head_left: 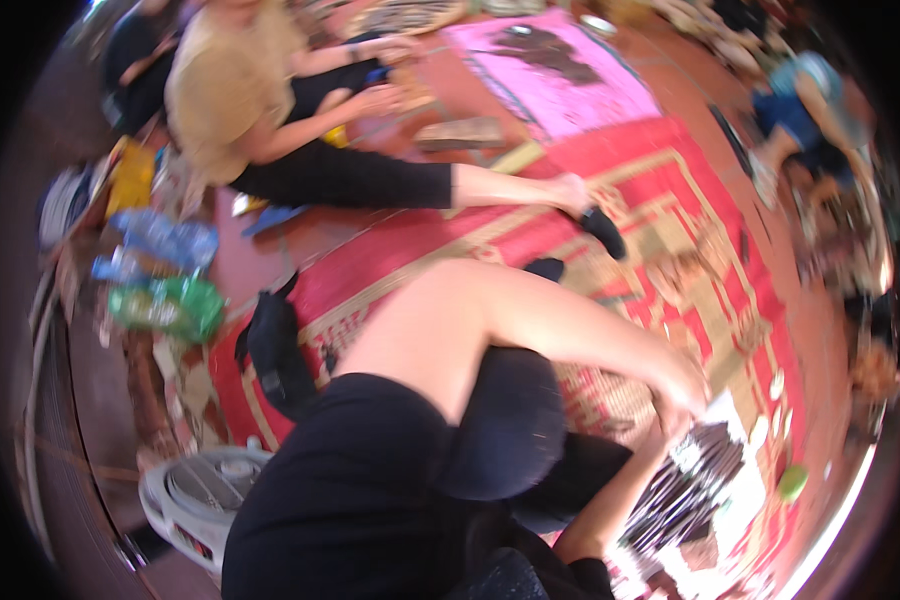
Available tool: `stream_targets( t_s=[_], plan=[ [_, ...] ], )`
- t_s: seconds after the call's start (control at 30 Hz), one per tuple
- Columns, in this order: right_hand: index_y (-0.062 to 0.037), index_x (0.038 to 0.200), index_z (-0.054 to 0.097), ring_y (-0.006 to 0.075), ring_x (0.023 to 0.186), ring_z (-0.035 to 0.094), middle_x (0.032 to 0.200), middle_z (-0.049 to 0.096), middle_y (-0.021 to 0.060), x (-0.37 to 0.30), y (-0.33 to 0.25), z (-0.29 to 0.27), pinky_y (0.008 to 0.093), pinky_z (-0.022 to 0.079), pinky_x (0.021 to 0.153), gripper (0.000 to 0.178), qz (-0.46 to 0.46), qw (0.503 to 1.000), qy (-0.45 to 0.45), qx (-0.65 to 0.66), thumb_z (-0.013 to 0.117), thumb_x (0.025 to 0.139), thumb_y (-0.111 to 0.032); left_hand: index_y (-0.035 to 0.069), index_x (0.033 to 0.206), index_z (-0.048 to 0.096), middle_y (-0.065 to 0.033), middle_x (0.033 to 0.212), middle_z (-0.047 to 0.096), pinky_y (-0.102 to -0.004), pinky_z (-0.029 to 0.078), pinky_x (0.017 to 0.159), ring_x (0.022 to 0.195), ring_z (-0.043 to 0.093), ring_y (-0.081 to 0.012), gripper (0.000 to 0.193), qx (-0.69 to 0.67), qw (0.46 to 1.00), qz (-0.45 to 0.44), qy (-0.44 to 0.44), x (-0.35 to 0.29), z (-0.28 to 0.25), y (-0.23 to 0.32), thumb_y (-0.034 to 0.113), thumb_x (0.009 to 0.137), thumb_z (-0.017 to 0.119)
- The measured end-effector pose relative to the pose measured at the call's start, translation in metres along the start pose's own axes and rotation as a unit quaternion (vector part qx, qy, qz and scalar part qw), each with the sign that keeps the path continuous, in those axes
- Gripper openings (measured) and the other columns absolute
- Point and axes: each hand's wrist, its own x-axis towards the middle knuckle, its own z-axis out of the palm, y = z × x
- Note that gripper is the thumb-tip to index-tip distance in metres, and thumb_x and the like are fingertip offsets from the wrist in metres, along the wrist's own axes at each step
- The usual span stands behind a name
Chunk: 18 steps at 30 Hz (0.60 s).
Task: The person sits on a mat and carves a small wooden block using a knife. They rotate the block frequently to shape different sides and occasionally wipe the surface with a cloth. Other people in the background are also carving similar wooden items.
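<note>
Head view shows the person sitting on a red patterned mat [530, 235], the left hand [682, 392] reaching down over the knee with its fingers [670, 425] curled just above a bundle of dark strips [692, 478] lying on a white sheet [740, 500]; blur keeps me from telling whether they grip anything. Below those fingers the right forearm [610, 500] rises toward the same bundle, its hand hidden, so its grip cannot be told. Well beyond the fingers another person in a tan top [220, 85] sits by a pink cloth [560, 75].
</note>
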Motion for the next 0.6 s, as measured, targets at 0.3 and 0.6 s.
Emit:
stream_targets(
  t_s=[0.3, 0.6],
  plan=[
    [-0.0102, 0.082, 0.055, 0.0090, 0.052, 0.049, 0.068, 0.057, 0.0010, -0.007, -0.013, 0.026, 0.0224, 0.036, 0.043, 0.016, -0.031, 0.989, 0.147, -0.003, 0.065, 0.082, 0.002, 0.009, 0.125, 0.053, -0.0125, 0.115, 0.057, -0.0444, 0.041, 0.095, 0.113, 0.050, -0.0324, 0.056, 0.085, 0.955, -0.177, -0.221, -0.023, -0.124, -0.039, 0.019, 0.072, 0.069],
    [-0.0097, 0.082, 0.056, 0.0065, 0.055, 0.053, 0.076, 0.065, 0.0022, -0.023, -0.002, 0.023, 0.0209, 0.040, 0.048, 0.011, -0.012, 0.992, 0.123, -0.025, 0.065, 0.084, -0.004, 0.023, 0.145, 0.031, -0.0124, 0.147, 0.032, -0.0487, 0.027, 0.113, 0.137, 0.029, -0.0337, 0.089, 0.073, 0.928, -0.270, -0.246, -0.017, -0.058, -0.051, 0.024, 0.069, 0.078]
  ],
)
